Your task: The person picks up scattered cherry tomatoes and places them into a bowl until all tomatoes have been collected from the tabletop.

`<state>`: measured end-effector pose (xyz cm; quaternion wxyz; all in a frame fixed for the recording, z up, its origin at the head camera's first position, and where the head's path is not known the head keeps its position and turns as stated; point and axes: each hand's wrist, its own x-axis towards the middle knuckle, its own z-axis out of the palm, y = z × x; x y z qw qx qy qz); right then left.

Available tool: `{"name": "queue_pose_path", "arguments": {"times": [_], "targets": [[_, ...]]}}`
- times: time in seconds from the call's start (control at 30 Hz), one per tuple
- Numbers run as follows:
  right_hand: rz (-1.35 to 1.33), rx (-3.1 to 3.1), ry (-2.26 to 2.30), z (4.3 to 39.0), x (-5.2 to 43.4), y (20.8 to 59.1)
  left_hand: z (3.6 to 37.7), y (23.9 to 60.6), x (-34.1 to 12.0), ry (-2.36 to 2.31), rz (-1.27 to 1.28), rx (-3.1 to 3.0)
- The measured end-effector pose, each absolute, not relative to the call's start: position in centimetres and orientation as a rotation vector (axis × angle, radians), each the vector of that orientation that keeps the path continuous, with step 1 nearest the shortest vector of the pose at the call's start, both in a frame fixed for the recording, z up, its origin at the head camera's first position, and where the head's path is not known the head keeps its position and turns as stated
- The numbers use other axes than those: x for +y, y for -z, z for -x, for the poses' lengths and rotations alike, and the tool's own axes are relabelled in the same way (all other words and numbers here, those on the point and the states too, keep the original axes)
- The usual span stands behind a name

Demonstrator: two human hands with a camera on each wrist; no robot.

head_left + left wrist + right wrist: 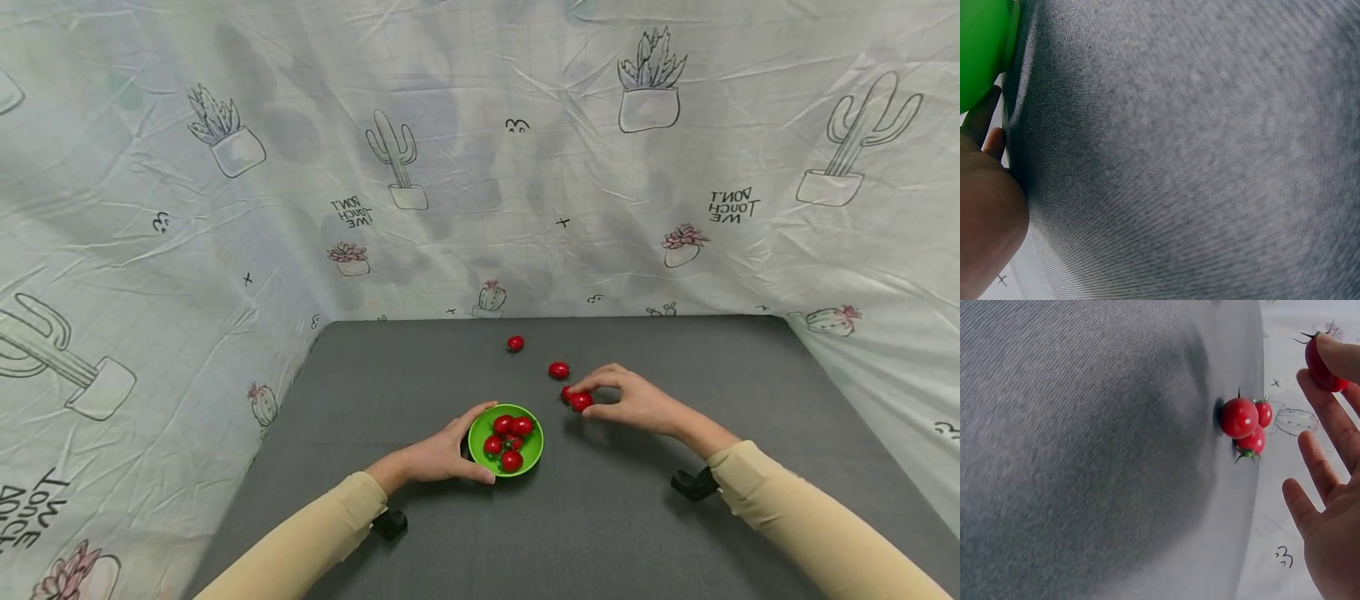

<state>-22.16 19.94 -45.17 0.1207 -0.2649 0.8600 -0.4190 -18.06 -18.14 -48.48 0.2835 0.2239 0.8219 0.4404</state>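
Note:
A small green bowl [534, 454] stands on the dark grey tabletop with several red cherry tomatoes [512, 461] inside. My left hand [446, 450] grips it from the left, thumb at the near side and fingers at the far side. Only part of the bowl [982, 50] shows in the left wrist view. To the right of the bowl, my right hand [637, 402] pinches a cherry tomato [1324, 367] between thumb and forefinger, its other fingers spread. In the right wrist view this tomato is raised off the table.
Three loose tomatoes are on the table: one [567, 392] just behind the pinched one, another [558, 370] farther back, and a third [515, 343] near the back edge. A white cloth [465, 250] printed with cacti hangs behind the grey table [420, 358].

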Motion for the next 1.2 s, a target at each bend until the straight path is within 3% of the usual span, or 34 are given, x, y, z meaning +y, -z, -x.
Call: {"name": "queue_pose_path", "arguments": {"times": [1.2], "targets": [[0.917,2.374,1.244,23.0,13.7,43.7,17.9,48.5,-18.1,-1.155,-0.567,2.21]]}}
